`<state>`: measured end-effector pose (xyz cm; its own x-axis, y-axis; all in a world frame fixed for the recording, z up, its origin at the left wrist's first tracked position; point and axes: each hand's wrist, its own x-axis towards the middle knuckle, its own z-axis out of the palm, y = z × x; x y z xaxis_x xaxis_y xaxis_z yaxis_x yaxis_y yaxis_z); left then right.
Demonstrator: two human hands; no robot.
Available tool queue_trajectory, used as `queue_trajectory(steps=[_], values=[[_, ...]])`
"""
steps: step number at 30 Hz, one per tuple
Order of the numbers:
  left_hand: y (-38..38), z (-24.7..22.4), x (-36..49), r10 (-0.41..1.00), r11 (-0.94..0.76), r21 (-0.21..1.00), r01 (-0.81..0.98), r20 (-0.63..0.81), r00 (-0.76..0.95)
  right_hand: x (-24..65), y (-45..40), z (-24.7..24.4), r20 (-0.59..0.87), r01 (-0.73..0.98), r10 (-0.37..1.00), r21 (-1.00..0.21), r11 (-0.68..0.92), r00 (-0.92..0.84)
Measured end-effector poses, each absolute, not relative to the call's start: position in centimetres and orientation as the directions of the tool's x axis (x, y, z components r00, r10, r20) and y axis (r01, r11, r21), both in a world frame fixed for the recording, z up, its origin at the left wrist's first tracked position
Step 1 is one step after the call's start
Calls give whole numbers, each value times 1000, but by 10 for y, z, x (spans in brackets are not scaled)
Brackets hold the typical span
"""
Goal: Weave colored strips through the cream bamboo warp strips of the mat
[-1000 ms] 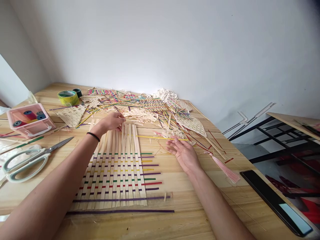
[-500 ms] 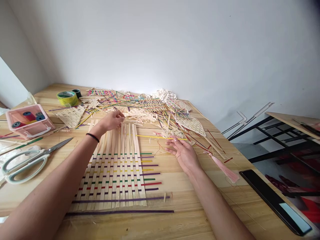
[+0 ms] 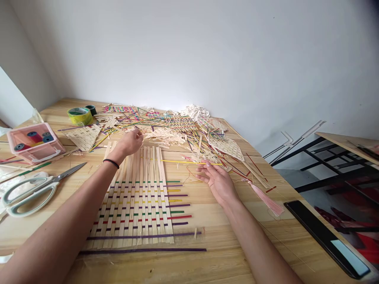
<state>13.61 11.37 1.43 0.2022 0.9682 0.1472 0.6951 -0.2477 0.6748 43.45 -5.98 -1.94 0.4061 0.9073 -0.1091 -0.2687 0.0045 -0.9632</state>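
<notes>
A woven mat (image 3: 136, 209) of pale flat strips, crossed by thin coloured strips, lies before me on the table. Above its woven part, my left hand (image 3: 132, 142) is closed at the far ends of the pale upright strips (image 3: 146, 167); its fingertips are turned away, hiding what they hold. From the right, a thin yellow strip (image 3: 180, 161) runs in among those upright strips. My right hand (image 3: 218, 182) pinches it between thumb and fingers, palm turned up, just right of the mat.
Scissors (image 3: 44, 189) and a pink box (image 3: 35, 144) of thread spools lie left. Yellow tape (image 3: 79, 116) stands behind. Loose strips and woven pieces (image 3: 180, 124) pile up along the wall. Right are a woven fan (image 3: 226, 148), a pink tassel (image 3: 268, 199) and a phone-like black object (image 3: 322, 236).
My left hand has shifted slightly left along the strip ends. The yellow strip shows farther left among the upright strips. My right hand has stayed nearly in place.
</notes>
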Motion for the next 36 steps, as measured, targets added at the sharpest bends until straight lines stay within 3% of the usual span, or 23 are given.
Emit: queue_trajectory(steps=[9, 21, 36], values=[[117, 13, 135, 965, -254, 698, 669, 133, 227, 433, -60, -19, -112, -274, 903, -962, 6, 414], [113, 20, 135, 932, -336, 793, 508, 203, 300, 433, -60, -18, -123, -278, 900, -961, -3, 417], [112, 18, 129, 935, -269, 896, 353, 155, 319, 450, -58, -17, -87, -255, 869, -966, 47, 487]])
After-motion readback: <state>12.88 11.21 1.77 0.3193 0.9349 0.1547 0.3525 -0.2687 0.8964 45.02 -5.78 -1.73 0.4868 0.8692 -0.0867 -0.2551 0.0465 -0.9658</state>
